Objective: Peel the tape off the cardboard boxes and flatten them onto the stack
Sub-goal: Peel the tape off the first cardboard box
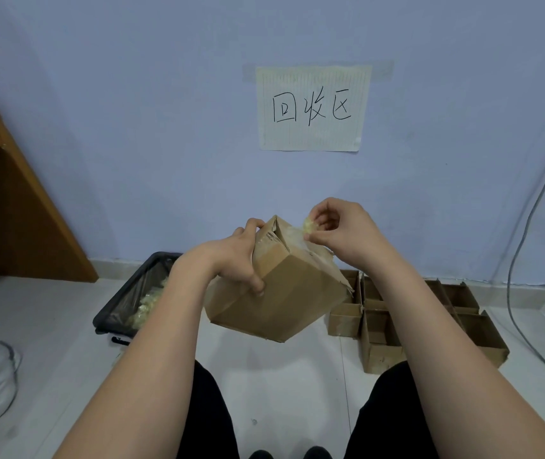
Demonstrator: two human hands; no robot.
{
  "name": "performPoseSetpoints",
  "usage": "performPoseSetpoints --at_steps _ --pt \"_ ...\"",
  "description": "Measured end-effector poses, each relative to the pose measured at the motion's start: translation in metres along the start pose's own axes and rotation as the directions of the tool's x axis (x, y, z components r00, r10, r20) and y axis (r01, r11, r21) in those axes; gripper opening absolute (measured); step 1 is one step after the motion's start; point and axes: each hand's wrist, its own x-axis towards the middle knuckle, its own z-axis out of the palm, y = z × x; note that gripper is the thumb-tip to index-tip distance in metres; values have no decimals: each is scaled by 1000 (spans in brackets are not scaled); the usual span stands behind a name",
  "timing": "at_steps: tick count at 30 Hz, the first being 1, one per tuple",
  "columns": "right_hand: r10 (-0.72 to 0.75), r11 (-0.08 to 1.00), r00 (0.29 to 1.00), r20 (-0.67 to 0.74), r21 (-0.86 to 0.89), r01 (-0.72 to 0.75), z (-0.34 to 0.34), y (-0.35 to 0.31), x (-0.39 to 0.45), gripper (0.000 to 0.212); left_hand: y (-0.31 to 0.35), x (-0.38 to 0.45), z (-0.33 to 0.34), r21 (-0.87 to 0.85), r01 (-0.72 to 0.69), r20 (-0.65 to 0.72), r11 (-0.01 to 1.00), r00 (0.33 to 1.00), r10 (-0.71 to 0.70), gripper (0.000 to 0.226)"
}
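Brown corrugated cardboard box point(284, 286) held mid-frame above floor, tilted, top seam toward wall. Likely light, stiff but dentable; best gripped across side wall. Left hand point(238, 263) wraps box's left side, fingers curled over top edge. Right hand point(340, 233) raised at box's upper right corner, pinching crumpled yellowish tape point(309, 225). Tape probably sticky, tears easily. Flattened stack point(406, 313) lower right; bin point(135, 293) lower left.

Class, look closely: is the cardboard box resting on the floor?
No, the cardboard box is held in the air by the left hand, above the floor.
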Motion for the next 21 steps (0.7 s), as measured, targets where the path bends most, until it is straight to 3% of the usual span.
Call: performPoseSetpoints --at_steps 2,5,8,16,21 --pt "-21 999 998 53 -43 24 0 0 0 52 -1 -1 -1 -22 -12 5 1000 1000 12 117" --pt "-10 993 998 58 -114 17 1 2 2 34 -3 -3 -3 -61 -19 3 998 1000 19 119" --pt "25 997 999 25 -74 -23 2 0 0 19 -5 -3 -4 -83 -14 -10 996 1000 14 120" --pt "55 997 998 1 -48 -55 0 1 0 36 -9 -3 -5 -140 -19 -11 990 1000 18 121" --pt "-21 1000 1000 9 23 21 0 2 2 28 -10 -1 -4 -164 -34 -35 986 999 28 126"
